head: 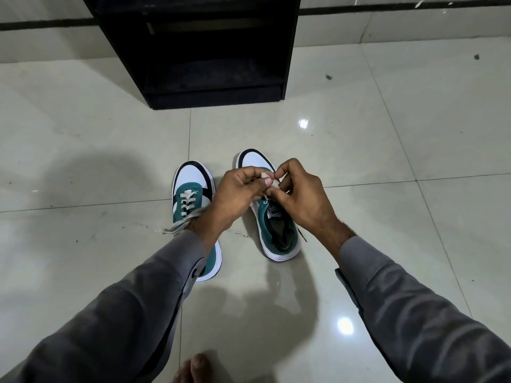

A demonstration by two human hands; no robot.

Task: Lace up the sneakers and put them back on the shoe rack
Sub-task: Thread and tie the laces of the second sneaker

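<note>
Glossy pale floor tiles [359, 150], crossed by thin grout lines and dotted with light reflections, carry the whole scene. At its centre the right sneaker [272, 222], teal and white with a black-edged toe, is stood flat on the tiles with its toe pointing far. Above its tongue a white lace [272, 181] is pinched between the thumb and fingertips of both hands: the left hand [235, 197] is curled around it from the left, the right hand [301, 197] from the right, fingertips touching one another. Just beside it, to the left, the left sneaker [193, 200] is seen already laced, its loose lace ends [179, 223] trailing left onto the floor; its heel is partly covered by the grey left sleeve [132, 299]. The grey right sleeve [409, 305] reaches in from the near right. Farther back, a black shoe rack [199, 51] is stood against the wall, its low shelf open toward the sneakers, with bare tile between them. Wide bare floor is left on both sides. At the near edge, toes of a bare foot [193, 369] are visible.
</note>
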